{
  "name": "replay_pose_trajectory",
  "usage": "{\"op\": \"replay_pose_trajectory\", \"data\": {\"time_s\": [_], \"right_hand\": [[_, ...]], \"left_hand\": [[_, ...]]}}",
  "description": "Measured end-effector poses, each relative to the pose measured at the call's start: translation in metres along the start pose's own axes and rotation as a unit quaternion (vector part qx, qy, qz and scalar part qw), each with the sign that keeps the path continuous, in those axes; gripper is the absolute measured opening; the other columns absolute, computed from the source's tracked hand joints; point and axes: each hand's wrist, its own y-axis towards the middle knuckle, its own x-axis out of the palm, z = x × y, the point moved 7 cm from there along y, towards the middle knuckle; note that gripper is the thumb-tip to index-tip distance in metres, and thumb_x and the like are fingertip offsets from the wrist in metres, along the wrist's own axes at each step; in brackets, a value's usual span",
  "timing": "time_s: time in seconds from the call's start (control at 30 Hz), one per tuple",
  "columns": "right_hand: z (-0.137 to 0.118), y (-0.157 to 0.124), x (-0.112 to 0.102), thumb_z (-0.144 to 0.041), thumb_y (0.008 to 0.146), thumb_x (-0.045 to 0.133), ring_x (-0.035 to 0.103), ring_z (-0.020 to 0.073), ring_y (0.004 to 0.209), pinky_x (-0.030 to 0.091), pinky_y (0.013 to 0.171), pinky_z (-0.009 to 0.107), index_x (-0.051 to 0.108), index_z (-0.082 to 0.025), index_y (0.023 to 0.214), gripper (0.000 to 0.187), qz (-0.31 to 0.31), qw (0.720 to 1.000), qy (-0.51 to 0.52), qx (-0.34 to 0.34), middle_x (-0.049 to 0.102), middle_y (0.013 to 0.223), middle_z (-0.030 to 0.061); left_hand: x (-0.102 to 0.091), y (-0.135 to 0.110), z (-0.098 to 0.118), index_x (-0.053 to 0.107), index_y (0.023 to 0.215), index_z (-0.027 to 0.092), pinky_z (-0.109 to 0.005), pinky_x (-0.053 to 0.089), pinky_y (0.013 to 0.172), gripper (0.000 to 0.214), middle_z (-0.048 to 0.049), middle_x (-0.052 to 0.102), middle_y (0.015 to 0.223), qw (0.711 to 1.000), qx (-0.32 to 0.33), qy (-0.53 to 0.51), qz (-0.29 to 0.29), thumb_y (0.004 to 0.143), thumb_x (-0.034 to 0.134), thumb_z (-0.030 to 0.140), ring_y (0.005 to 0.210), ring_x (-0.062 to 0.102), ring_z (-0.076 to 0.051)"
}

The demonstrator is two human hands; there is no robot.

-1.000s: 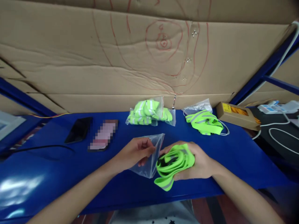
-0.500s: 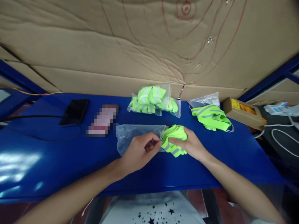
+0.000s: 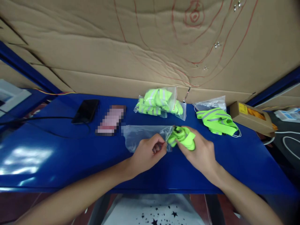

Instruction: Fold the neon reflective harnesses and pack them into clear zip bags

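Observation:
My left hand (image 3: 151, 153) pinches the edge of a clear plastic bag (image 3: 138, 137) that lies flat on the blue table, its mouth toward the right. A folded bundle of neon-yellow reflective strap (image 3: 187, 139) with grey stripes is gripped in my right hand (image 3: 202, 153). The bundle's left end, where a dark piece shows, is right at the bag's mouth; whether any of it is inside I cannot tell. My left fingertips are close beside the bundle.
Filled bags of yellow straps (image 3: 158, 101) lie at the back. Right of them are a loose strap (image 3: 217, 120), another clear bag (image 3: 215, 103) and a cardboard box (image 3: 252, 117). A black phone (image 3: 85, 111), a blurred-out phone-shaped item (image 3: 111, 120) and a black cable (image 3: 47, 118) are at left.
My right hand has turned the strap bundle, so its end now points at the bag's mouth. My left hand keeps its pinch on the bag. The view has shifted slightly.

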Motion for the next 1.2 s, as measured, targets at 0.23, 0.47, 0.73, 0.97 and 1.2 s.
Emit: {"op": "replay_pose_trajectory", "data": {"time_s": [0.23, 0.47, 0.73, 0.97, 1.2], "right_hand": [[-0.005, 0.002, 0.013, -0.04, 0.09, 0.072, 0.079, 0.0244, 0.099, 0.061, 0.079, 0.031, 0.065, -0.024, 0.126, 0.04, -0.098, 0.989, 0.107, 0.035, 0.079, 0.116, 0.0039], [0.005, 0.005, 0.038, -0.046, 0.091, 0.07, 0.076, 0.0206, 0.087, 0.056, 0.076, 0.031, 0.06, -0.023, 0.126, 0.042, -0.281, 0.932, 0.209, 0.097, 0.079, 0.103, 0.0024], [-0.001, 0.007, 0.042, -0.055, 0.097, 0.063, 0.073, 0.0216, 0.103, 0.058, 0.089, 0.033, 0.067, -0.023, 0.122, 0.04, -0.303, 0.895, 0.308, 0.107, 0.077, 0.116, 0.0032], [-0.006, 0.003, 0.041, -0.051, 0.096, 0.065, 0.074, 0.0212, 0.097, 0.058, 0.079, 0.032, 0.065, -0.024, 0.126, 0.041, -0.32, 0.898, 0.281, 0.111, 0.077, 0.112, 0.0032], [-0.009, 0.0, 0.042, -0.048, 0.092, 0.07, 0.074, 0.0187, 0.087, 0.054, 0.072, 0.028, 0.065, -0.023, 0.118, 0.036, -0.339, 0.893, 0.275, 0.115, 0.078, 0.099, -0.0006]], "left_hand": [[0.008, -0.002, -0.004, 0.057, 0.089, 0.019, -0.02, 0.053, 0.057, 0.015, 0.0025, 0.069, 0.069, 1.0, -0.008, 0.004, -0.018, 0.102, 0.056, 0.026, 0.06, 0.069, -0.011], [0.004, -0.005, 0.01, 0.066, 0.099, 0.017, -0.033, 0.058, 0.071, 0.021, -0.0062, 0.075, 0.091, 0.974, 0.126, 0.168, -0.086, 0.101, 0.063, 0.038, 0.079, 0.074, -0.021], [0.007, -0.008, 0.006, 0.04, 0.154, 0.015, -0.077, 0.027, 0.117, 0.123, -0.0314, 0.048, 0.154, 0.89, 0.165, 0.388, -0.176, 0.059, 0.083, 0.079, 0.143, 0.047, -0.05], [0.02, -0.009, -0.001, 0.035, 0.16, 0.02, -0.053, 0.046, 0.097, 0.118, -0.0195, 0.065, 0.129, 0.886, 0.145, 0.384, -0.216, 0.066, 0.08, 0.077, 0.114, 0.064, -0.04], [0.021, -0.007, 0.003, 0.032, 0.162, 0.018, -0.052, 0.045, 0.092, 0.126, -0.0191, 0.065, 0.124, 0.905, 0.14, 0.349, -0.197, 0.063, 0.069, 0.088, 0.104, 0.063, -0.038]]}}
